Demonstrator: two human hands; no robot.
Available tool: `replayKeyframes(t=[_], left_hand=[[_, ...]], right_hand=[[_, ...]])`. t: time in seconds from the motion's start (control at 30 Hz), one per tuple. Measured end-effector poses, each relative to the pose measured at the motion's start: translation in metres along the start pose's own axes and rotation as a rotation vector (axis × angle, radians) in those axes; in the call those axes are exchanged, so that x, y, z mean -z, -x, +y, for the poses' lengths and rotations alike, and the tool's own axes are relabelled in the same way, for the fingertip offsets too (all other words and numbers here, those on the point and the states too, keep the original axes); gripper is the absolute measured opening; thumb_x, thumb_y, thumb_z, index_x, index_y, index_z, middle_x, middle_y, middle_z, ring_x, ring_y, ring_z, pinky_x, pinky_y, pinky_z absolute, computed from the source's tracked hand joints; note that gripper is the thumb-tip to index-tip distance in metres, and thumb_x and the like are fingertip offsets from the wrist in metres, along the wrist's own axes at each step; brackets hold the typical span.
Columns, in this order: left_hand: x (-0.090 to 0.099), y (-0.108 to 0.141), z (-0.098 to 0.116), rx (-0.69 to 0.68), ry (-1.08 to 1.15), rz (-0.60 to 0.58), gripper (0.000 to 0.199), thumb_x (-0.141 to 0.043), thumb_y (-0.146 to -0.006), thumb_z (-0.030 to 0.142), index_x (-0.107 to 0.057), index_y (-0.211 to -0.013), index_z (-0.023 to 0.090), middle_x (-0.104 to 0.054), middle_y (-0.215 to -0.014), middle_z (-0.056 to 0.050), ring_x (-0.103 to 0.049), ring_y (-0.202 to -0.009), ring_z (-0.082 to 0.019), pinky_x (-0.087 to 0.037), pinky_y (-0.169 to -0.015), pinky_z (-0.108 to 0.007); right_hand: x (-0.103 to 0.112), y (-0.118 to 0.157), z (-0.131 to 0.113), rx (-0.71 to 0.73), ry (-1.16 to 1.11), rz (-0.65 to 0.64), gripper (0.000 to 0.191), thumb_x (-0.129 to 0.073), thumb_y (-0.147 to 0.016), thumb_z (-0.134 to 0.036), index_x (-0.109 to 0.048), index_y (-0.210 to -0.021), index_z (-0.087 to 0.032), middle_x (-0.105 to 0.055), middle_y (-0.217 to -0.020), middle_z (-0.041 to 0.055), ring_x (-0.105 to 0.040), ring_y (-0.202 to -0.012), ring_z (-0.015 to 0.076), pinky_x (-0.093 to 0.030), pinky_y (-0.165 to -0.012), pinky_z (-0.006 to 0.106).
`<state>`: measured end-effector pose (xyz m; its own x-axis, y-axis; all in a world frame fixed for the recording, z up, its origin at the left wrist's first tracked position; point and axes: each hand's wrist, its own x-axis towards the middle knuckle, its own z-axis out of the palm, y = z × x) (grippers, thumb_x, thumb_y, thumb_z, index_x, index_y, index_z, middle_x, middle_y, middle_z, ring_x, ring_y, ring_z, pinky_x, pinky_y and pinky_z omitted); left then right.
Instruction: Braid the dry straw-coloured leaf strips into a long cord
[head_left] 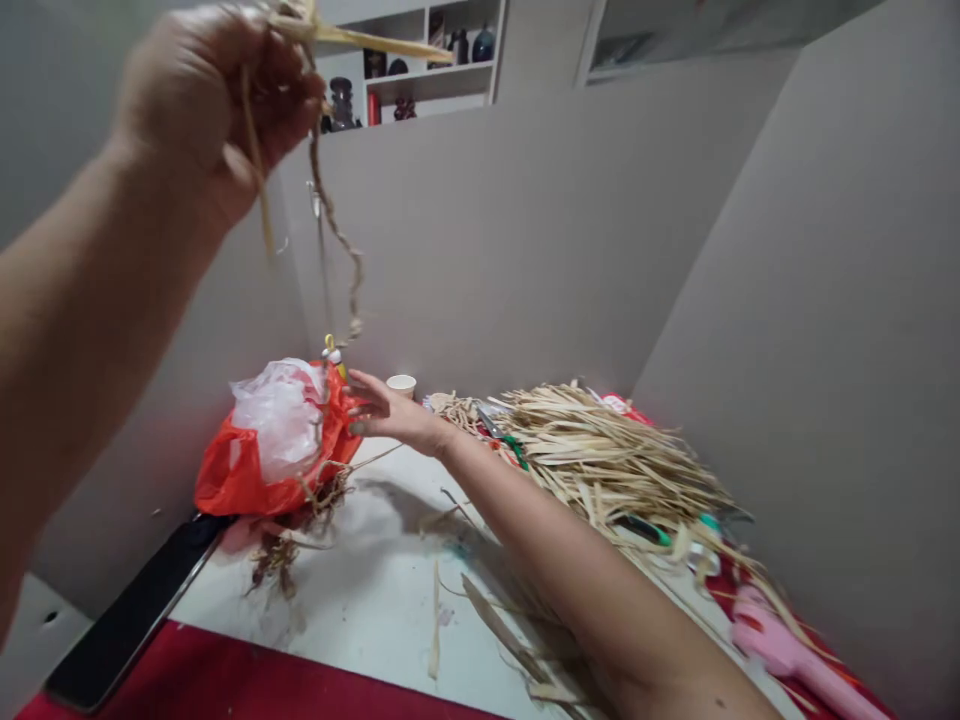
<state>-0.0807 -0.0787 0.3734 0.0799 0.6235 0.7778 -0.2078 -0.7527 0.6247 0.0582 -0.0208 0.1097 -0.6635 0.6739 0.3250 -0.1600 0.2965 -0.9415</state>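
Note:
High at the upper left, my left hand [225,100] is closed round dry plant strips, one pale strip sticking out to the right. A thin twisted cord [346,250] hangs below it, with its lower end above my right hand [386,408]. My right hand reaches out over the table with its fingers apart and nothing in them. Just left of its fingertips is a red plastic bag [240,470] with a clear white bag [281,420] on top.
A large bundle of dry strips [600,450] lies at the back right, beside green-handled scissors [514,450]. A pink glue gun [780,645] rests at the right. Loose strips are on the white table [375,600]. A paper cup [401,384] stands near the wall.

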Motion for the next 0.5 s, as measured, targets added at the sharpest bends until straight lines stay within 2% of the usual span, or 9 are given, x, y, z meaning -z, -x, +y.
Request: replayKeyframes(t=[0.07,0.1,0.17,0.2,0.23,0.27,0.33,0.43,0.5], left_hand=[[-0.003,0.001,-0.006,0.017,0.013,0.000,0.020,-0.037,-0.083,0.001,-0.056,-0.075,0.005,-0.053,-0.071,-0.004,-0.061,-0.073,-0.010,-0.053,-0.065,-0.020],[-0.003,0.000,-0.009,0.026,0.015,0.014,0.021,-0.037,-0.083,0.002,-0.056,-0.075,0.005,-0.053,-0.072,-0.004,-0.061,-0.073,-0.011,-0.052,-0.065,-0.021],[-0.001,-0.004,-0.011,0.026,0.006,0.048,0.022,-0.037,-0.083,0.002,-0.056,-0.073,0.007,-0.054,-0.071,-0.003,-0.060,-0.071,-0.010,-0.051,-0.066,-0.021],[0.002,-0.007,-0.010,0.025,-0.003,0.065,0.023,-0.037,-0.083,0.002,-0.055,-0.071,0.009,-0.054,-0.069,-0.003,-0.059,-0.070,-0.009,-0.051,-0.068,-0.022],[0.007,-0.011,-0.009,0.020,-0.016,0.082,0.024,-0.037,-0.083,0.002,-0.055,-0.069,0.010,-0.054,-0.068,-0.002,-0.057,-0.068,-0.008,-0.051,-0.069,-0.022],[0.013,-0.015,-0.007,0.017,-0.029,0.100,0.024,-0.037,-0.084,0.002,-0.054,-0.069,0.011,-0.054,-0.066,-0.001,-0.056,-0.067,-0.008,-0.050,-0.070,-0.023],[0.029,-0.022,-0.004,0.005,-0.059,0.133,0.023,-0.037,-0.083,0.002,-0.053,-0.070,0.012,-0.053,-0.064,0.000,-0.054,-0.066,-0.007,-0.049,-0.072,-0.023],[0.059,-0.028,-0.006,0.023,-0.073,0.169,0.022,-0.035,-0.084,0.002,-0.051,-0.071,0.010,-0.051,-0.066,0.001,-0.051,-0.068,-0.004,-0.046,-0.078,-0.022],[0.079,-0.028,-0.014,0.054,-0.096,0.189,0.025,-0.030,-0.088,0.004,-0.049,-0.072,0.008,-0.050,-0.067,0.000,-0.051,-0.071,-0.004,-0.044,-0.082,-0.023]], right_hand=[[-0.025,-0.010,0.010,0.047,-0.030,-0.032,0.096,-0.081,-0.060,-0.025,-0.032,-0.143,-0.026,-0.045,-0.138,0.0116,-0.050,-0.119,0.0210,-0.044,-0.097,0.035],[-0.036,-0.012,0.015,0.056,-0.042,-0.019,0.089,-0.081,-0.060,-0.025,-0.040,-0.138,-0.024,-0.054,-0.128,0.0106,-0.052,-0.116,0.0209,-0.045,-0.095,0.036],[-0.050,-0.011,0.023,0.015,-0.063,0.010,0.055,-0.074,-0.068,-0.032,-0.057,-0.119,-0.019,-0.067,-0.094,0.0059,-0.063,-0.093,0.0185,-0.049,-0.085,0.035],[-0.052,-0.008,0.025,-0.011,-0.051,0.027,0.037,-0.069,-0.073,-0.036,-0.063,-0.104,-0.017,-0.067,-0.078,0.0034,-0.064,-0.079,0.0169,-0.051,-0.078,0.033],[-0.050,-0.003,0.027,-0.033,-0.017,0.045,0.028,-0.065,-0.076,-0.038,-0.065,-0.092,-0.015,-0.065,-0.067,0.0015,-0.063,-0.068,0.0150,-0.051,-0.071,0.031],[-0.044,0.003,0.027,-0.047,0.031,0.080,0.025,-0.065,-0.077,-0.039,-0.065,-0.084,-0.015,-0.063,-0.060,0.0002,-0.060,-0.060,0.0132,-0.049,-0.065,0.029],[-0.022,0.018,0.024,-0.079,0.059,0.209,0.026,-0.068,-0.074,-0.039,-0.063,-0.079,-0.014,-0.058,-0.054,-0.0021,-0.056,-0.051,0.0113,-0.046,-0.054,0.025],[0.026,0.047,0.008,-0.104,-0.030,0.461,0.031,-0.075,-0.065,-0.040,-0.059,-0.072,-0.014,-0.048,-0.045,-0.0061,-0.045,-0.040,0.0078,-0.039,-0.042,0.022],[0.060,0.068,-0.009,-0.079,-0.060,0.531,0.034,-0.075,-0.065,-0.043,-0.053,-0.066,-0.017,-0.035,-0.041,-0.0103,-0.032,-0.036,0.0043,-0.031,-0.038,0.019]])
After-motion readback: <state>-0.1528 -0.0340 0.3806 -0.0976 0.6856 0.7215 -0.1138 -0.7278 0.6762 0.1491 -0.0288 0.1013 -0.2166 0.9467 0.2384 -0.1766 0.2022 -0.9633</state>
